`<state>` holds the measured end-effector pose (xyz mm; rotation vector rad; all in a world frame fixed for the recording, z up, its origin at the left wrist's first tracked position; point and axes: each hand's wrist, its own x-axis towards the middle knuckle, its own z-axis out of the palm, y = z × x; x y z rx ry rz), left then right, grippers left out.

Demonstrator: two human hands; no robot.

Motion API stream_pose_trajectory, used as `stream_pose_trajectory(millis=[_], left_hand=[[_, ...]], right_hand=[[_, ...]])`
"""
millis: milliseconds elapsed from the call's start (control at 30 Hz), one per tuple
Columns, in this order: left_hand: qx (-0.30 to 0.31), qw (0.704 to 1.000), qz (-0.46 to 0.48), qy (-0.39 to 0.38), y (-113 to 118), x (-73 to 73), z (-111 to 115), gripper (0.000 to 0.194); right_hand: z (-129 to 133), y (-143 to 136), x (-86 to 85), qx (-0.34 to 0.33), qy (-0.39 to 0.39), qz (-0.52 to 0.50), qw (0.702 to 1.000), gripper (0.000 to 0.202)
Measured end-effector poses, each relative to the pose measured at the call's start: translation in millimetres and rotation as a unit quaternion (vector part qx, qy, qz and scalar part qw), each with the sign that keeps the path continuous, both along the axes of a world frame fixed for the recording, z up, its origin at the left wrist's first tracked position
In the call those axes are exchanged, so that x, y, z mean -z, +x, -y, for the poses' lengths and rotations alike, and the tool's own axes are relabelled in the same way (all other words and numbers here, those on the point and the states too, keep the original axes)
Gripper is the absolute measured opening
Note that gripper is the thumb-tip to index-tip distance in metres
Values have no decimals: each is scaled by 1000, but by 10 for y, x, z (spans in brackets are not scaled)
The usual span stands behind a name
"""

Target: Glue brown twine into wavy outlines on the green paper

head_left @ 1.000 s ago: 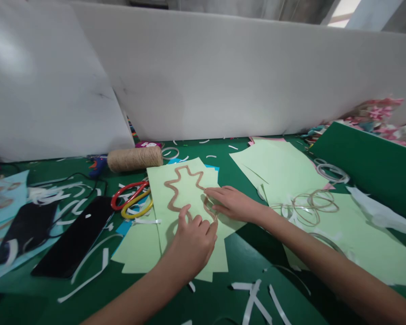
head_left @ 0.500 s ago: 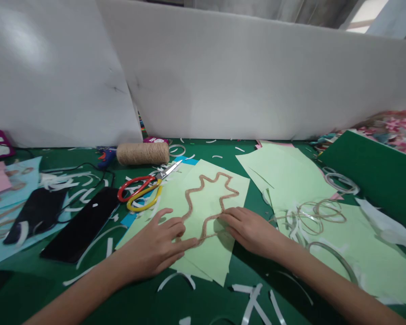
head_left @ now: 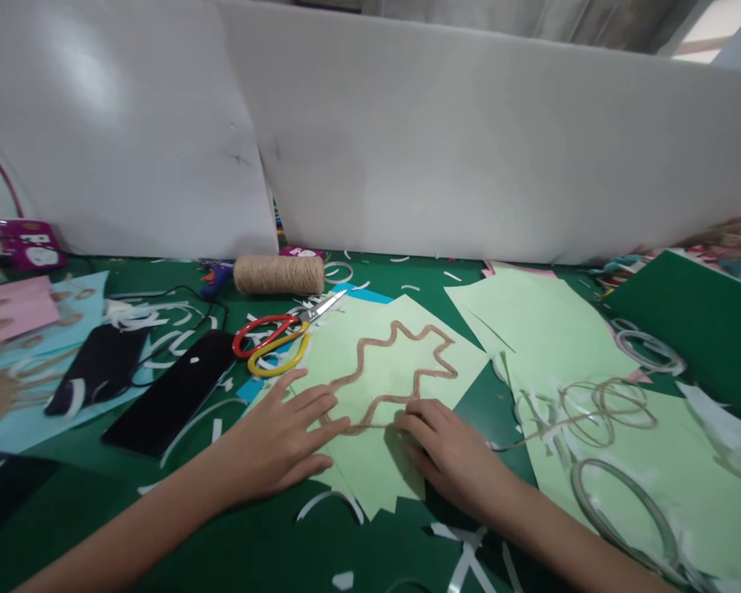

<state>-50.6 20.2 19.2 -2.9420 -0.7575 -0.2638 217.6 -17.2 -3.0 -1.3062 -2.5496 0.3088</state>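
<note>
On the light green sheet (head_left: 383, 461) lies a wavy, pointed outline of brown jute twine (head_left: 432, 332). My left hand (head_left: 284, 436) is open, its fingers spread, with fingertips resting on the sheet and on the lower-left end of the outline. My right hand (head_left: 450, 453) is closed at the lower edge of the shape, with its fingers on the twine. A short stretch of twine runs between the two hands. Its loose tail leaves my right hand towards tangled twine loops (head_left: 611, 412) on the right. The right fingertips are partly hidden.
Scissors with red and yellow handles (head_left: 277, 342) lie beside a twine spool (head_left: 279, 275). Two dark phones (head_left: 173, 391) rest at left near a glue gun (head_left: 215, 277). Green sheets (head_left: 531, 321), white paper strips (head_left: 463, 552) and a green board (head_left: 697, 329) are around. White panels (head_left: 438, 148) stand behind.
The green sheet has turned clockwise under my hands, so the outline leans further right. My right hand has slid along the twine, slightly lower. The whole view has shifted a little.
</note>
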Motion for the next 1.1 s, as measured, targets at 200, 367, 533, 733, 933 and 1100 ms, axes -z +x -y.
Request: stream_pose_trajectory(millis=[200,367,533,733,933,1100], left_hand=[[-22,999,32,18,191,56,38,18],[-67,996,49,-40,289,90,-47,16],[-87,990,65,-87,369,129,-27,14],[-110,986,72,-98,411,153,4,13],[-97,990,70,-69,419,193,1,13],[-90,993,61,-40,421,230,8,15]], right_hand=[[-134,-64,38,-4,47,45,998,11],[-208,-96,-25,-1,33,74,997,14],[-304,-71,-81,29,-52,73,996,15],[-494,-95,-154,-16,-58,28,998,16],[-645,-199,-150,2,-49,39,998,12],[-694,-241,-131,4,-56,53,997,12]])
